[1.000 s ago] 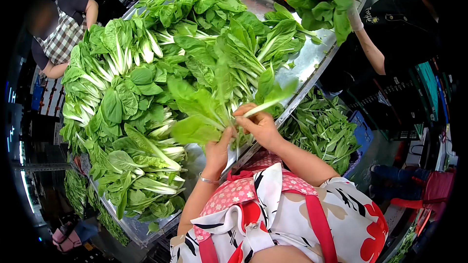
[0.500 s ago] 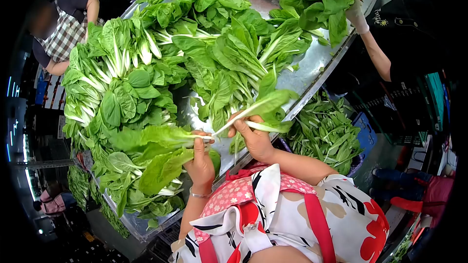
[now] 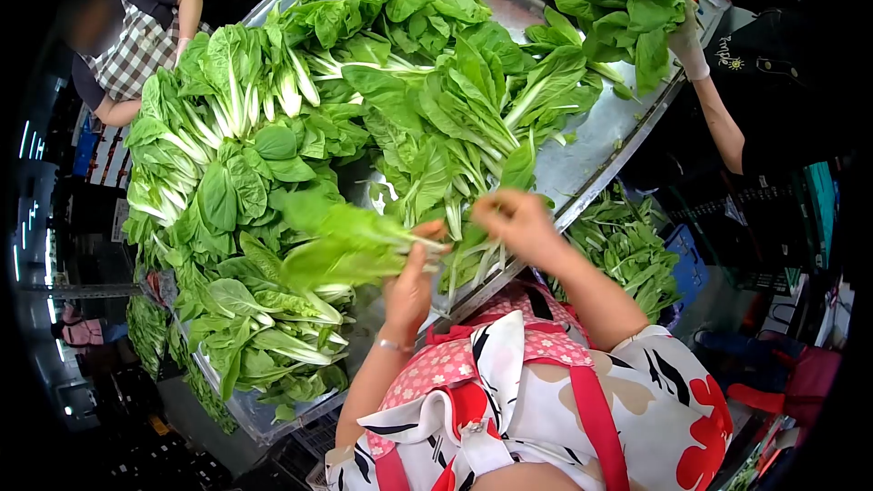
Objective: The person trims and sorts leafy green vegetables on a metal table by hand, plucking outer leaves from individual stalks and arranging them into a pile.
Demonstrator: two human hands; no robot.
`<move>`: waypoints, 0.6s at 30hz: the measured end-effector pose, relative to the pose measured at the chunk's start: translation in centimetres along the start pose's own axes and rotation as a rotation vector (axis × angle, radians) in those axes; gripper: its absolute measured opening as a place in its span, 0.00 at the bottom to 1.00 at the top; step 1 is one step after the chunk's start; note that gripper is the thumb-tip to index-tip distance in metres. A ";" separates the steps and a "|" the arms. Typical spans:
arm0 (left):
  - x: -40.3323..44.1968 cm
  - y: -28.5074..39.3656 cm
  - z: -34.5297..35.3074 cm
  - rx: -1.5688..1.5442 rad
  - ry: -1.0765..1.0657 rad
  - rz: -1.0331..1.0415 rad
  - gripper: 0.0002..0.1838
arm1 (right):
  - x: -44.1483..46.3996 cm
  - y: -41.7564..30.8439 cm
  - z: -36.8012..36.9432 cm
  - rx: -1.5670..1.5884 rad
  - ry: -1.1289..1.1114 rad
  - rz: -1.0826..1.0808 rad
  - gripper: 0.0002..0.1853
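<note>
My left hand (image 3: 414, 284) is closed around the white stalk ends of a few bok choy leaves (image 3: 350, 241), whose green blades point left over the table and are blurred. To its right, my right hand (image 3: 520, 225) is over loose leaves and stalks (image 3: 473, 259) at the table's near edge. Its fingers are bent and smeared by motion, so whether they hold anything is unclear. Just beyond both hands lies a heap of loose bok choy (image 3: 446, 127). Left of my left hand are more greens (image 3: 273, 318) with white stems.
Rows of bok choy (image 3: 218, 100) cover the left of the metal table (image 3: 577, 168). Below its right edge sits a blue crate (image 3: 687, 264) with leaves (image 3: 618, 245). At top right, a co-worker's gloved hand (image 3: 689, 45) holds a bunch of greens (image 3: 627, 9). Another person (image 3: 136, 36) stands far left.
My right hand has moved up and right, and the leaf it held no longer shows in it. My left hand has shifted up and right with its leaves. The view has shifted slightly.
</note>
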State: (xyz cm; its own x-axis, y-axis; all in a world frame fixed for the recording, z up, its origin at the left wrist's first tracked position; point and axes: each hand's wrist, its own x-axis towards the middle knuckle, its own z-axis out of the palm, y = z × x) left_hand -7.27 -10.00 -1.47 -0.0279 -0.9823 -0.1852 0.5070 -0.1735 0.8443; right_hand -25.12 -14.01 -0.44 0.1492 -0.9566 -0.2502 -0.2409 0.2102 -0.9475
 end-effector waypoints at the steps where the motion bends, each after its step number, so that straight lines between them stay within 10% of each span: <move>1: 0.4 -0.9 0.0 -0.018 -0.027 -0.094 0.15 | 1.3 1.0 -0.8 -0.004 0.253 -0.146 0.09; 8: 0.6 -3.1 -4.3 0.340 0.049 -0.127 0.17 | 7.6 5.2 -5.2 -0.859 0.566 -0.443 0.19; 10: 0.4 -2.7 -4.9 0.289 0.070 -0.056 0.16 | 7.6 4.0 -6.4 -0.516 0.323 0.006 0.19; 18: 0.1 -0.2 -1.7 -0.001 0.064 -0.054 0.12 | 5.9 2.4 -4.8 0.253 0.177 0.117 0.14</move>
State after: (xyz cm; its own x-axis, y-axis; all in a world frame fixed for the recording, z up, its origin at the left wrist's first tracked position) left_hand -5.94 -9.99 -2.49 -0.0005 -0.9650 -0.2621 0.5067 -0.2262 0.8319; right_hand -29.43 -20.15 -3.23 -0.0401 -0.9385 -0.3429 0.0021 0.3431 -0.9393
